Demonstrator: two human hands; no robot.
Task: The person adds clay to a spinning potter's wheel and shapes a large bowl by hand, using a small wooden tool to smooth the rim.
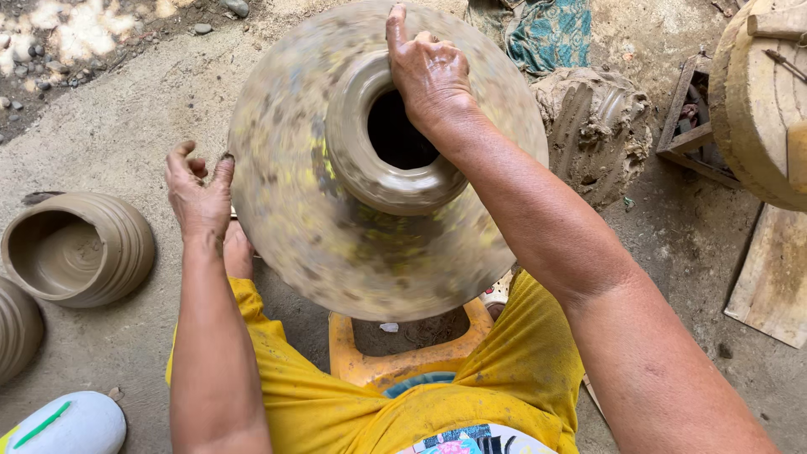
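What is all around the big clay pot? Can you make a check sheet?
Surface: dusty dirt floor, pebbles at top left.
Job's things: big clay pot, blurred as if spinning, with an open dark mouth.
Clutter: ribbed clay bowl on its side at left, lump of clay, teal cloth, wooden boards, orange stool.
Hands: left hand open, fingertips at the pot's side; right hand resting on the pot's neck rim.
Cables: nothing seen.
Surroundings: round wooden wheel at right.
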